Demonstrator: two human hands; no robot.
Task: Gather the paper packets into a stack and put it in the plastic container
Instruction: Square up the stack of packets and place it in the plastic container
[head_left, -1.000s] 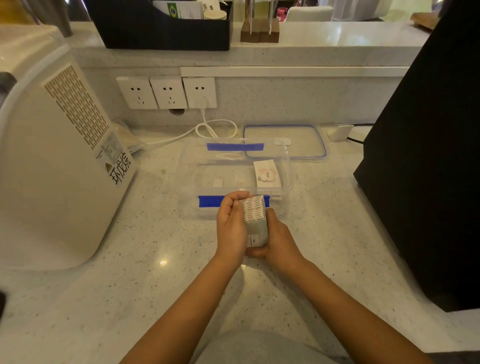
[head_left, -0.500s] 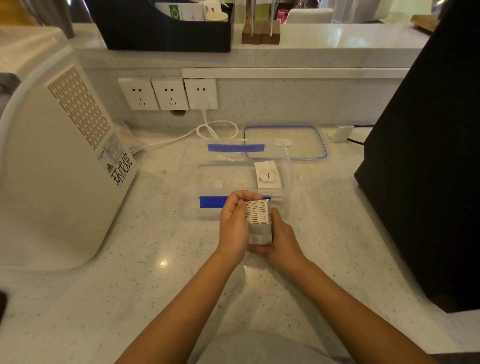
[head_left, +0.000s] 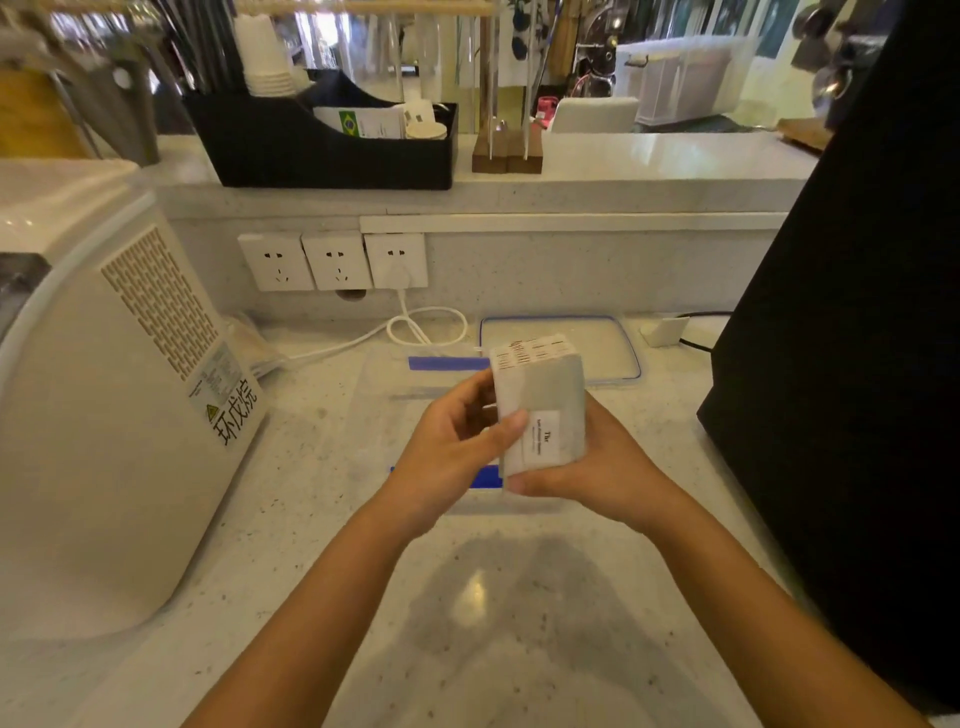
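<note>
Both hands, left hand (head_left: 452, 441) and right hand (head_left: 597, 467), are gripping the packet stack (head_left: 540, 405) above the clear plastic container (head_left: 374, 415), its contents hidden.

A: Place type?
B: Café or drinks bar, behind the service side.
A: Evidence?
B: Raised ledge (head_left: 649, 161) along the table's (head_left: 322, 519) far edge, with a black organiser (head_left: 291, 150) holding stacked paper cups (head_left: 262, 57), straws and small cards. Seating area visible past it, blurred.
A: More?
B: Three wall sockets (head_left: 332, 261), one with a white cord plugged in. White appliance (head_left: 104, 395) with vent grille and warning label at the left edge, big black machine (head_left: 852, 338) at the right edge.
</note>
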